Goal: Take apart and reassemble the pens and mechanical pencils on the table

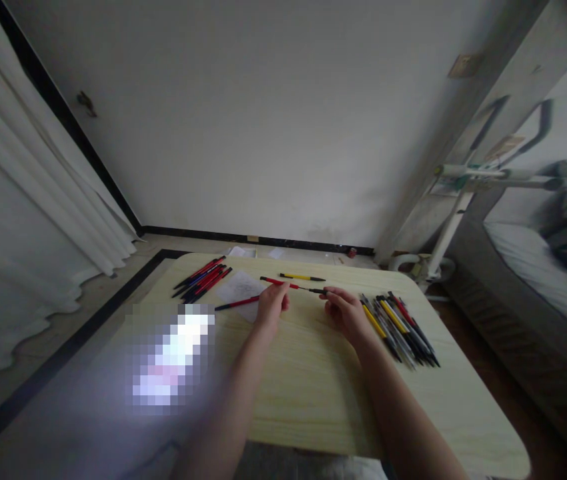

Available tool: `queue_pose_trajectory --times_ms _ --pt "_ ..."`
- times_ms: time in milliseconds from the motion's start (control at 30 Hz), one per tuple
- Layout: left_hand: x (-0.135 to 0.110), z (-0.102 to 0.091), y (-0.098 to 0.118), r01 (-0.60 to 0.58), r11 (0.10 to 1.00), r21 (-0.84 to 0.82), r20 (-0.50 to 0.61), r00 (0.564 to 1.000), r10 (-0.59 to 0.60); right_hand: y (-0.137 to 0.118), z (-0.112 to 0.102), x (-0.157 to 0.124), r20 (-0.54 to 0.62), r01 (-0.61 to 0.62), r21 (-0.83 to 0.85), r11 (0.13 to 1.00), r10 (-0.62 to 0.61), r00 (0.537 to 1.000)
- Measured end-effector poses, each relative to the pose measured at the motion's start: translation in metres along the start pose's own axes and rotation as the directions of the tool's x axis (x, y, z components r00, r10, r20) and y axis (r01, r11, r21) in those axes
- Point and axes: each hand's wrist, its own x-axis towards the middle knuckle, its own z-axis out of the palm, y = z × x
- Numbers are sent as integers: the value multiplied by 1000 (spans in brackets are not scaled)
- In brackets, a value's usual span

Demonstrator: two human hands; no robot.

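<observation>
Above a pale wooden table (313,393) near a white wall (243,120) and curtain (28,193), fingers of the left hand (272,307) pinched a red pen tube (294,286) and those of the right hand (347,312) a black pen piece (318,291).

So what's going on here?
A person's left hand holds a red pen barrel and the right hand a black piece, with a thin rod spanning the gap. A yellow pen lies beyond. One bunch of pens lies on the table's left, another bunch on the right. Paper lies by the left hand.
</observation>
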Motion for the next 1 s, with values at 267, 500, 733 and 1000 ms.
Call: queue_pose_trajectory --times_ms 267,500,733,1000 --pt "0 1 1 -4 1000 26 17 1000 4 -1 1 0 -11 1 8 1000 -1 1000" --pt "-1 0 1 -31 999 25 39 999 30 -2 2 -1 -1 17 6 1000 -17 1000" --pt "-1 0 2 -44 998 37 53 998 42 -3 2 -1 24 22 29 999 -23 999" --pt "0 0 -1 -48 998 49 72 996 44 -4 3 -1 4 20 1 1000 -20 1000"
